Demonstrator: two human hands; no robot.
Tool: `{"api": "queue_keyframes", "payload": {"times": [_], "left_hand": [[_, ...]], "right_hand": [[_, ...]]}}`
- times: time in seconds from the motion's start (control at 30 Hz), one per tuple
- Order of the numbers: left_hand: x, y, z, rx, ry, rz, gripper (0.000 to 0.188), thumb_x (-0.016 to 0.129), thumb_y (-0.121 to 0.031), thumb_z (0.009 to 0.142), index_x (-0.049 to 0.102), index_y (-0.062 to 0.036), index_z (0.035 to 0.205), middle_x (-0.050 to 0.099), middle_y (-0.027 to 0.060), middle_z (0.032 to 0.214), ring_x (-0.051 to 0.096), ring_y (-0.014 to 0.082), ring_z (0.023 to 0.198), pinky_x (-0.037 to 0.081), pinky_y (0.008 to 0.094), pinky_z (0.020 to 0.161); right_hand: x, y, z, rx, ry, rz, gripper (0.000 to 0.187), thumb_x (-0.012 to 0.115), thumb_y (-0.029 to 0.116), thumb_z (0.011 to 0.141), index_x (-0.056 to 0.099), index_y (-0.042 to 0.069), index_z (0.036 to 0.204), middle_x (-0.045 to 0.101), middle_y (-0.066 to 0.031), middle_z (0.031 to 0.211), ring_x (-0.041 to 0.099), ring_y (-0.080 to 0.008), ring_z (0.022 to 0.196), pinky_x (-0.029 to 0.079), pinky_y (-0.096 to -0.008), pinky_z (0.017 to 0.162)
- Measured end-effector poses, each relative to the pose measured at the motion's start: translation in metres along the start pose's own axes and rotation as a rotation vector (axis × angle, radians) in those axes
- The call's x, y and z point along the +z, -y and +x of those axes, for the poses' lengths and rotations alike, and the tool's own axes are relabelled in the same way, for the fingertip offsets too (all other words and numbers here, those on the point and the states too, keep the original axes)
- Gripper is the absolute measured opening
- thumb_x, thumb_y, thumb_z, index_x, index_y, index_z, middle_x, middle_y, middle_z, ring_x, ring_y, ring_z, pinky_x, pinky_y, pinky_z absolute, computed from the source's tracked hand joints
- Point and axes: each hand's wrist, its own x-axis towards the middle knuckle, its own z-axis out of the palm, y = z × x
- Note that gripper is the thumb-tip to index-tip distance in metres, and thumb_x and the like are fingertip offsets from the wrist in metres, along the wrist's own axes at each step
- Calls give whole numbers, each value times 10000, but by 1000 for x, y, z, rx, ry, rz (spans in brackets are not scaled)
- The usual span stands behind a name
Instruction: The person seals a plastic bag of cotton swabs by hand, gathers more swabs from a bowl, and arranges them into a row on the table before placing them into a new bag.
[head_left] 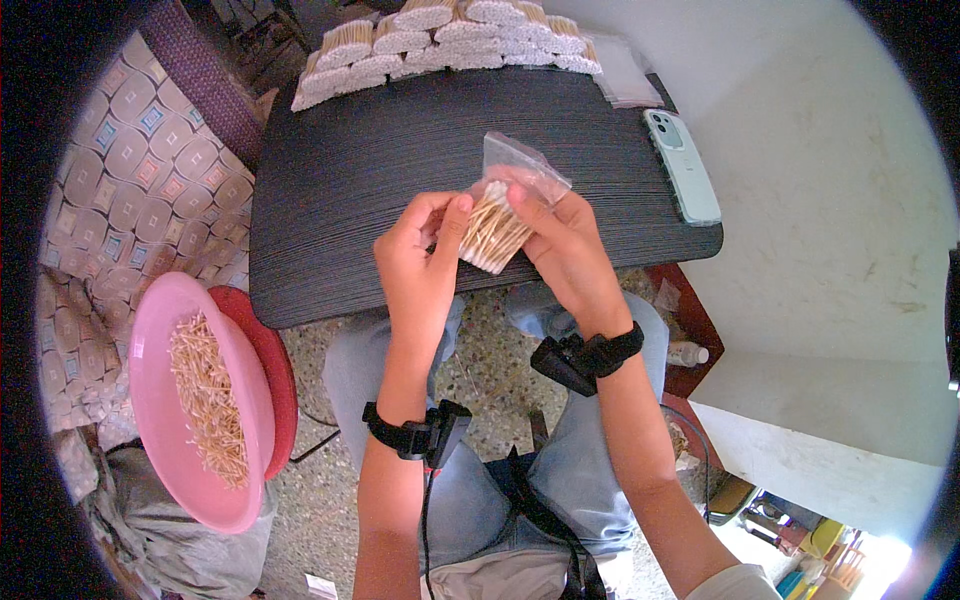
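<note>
Both my hands hold a small clear plastic bag of cotton swabs (493, 232) above the near part of the dark table. My left hand (420, 238) pinches the bag's left edge between thumb and fingers. On the other side my right hand (568, 245) grips it, thumb across the front and fingers behind. The bag's empty upper end (525, 165) sticks up past my thumbs, tilted to the right. Wooden sticks with white cotton tips fill the lower part, lying roughly side by side.
Packed bundles of swabs (440, 45) are stacked along the far edge of the table (340, 200). Flat clear bags (625, 75) and a pale phone (683, 165) lie at its right. A pink basin (150, 400) with loose swabs (208, 400) stands left. A wall (820, 200) rises right.
</note>
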Motion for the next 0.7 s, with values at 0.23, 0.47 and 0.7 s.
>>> {"api": "queue_keyframes", "payload": {"times": [0.23,0.47,0.7], "left_hand": [[-2,-4,0,-62,68,272,174,617,-173,888,630,-1,868,596,-3,733,514,47,671,415,208,609],[-4,-4,-2,-241,222,-128,157,697,-104,808,654,-6,922,654,39,897,584,97,835,444,232,758],[-5,-1,-1,-218,178,-142,155,675,-107,824,649,-2,935,648,43,900,573,91,839,439,234,768]], "right_hand": [[-6,-2,-1,-72,-21,-264,161,665,139,823,661,6,914,656,-27,863,586,-85,795,450,-232,725],[-8,2,-2,-85,-131,-325,184,654,167,839,659,4,922,651,-18,850,567,-72,771,439,-229,697],[-8,4,-3,-62,-41,-265,231,663,169,839,647,-3,993,650,-29,913,582,-79,827,456,-237,749]]}}
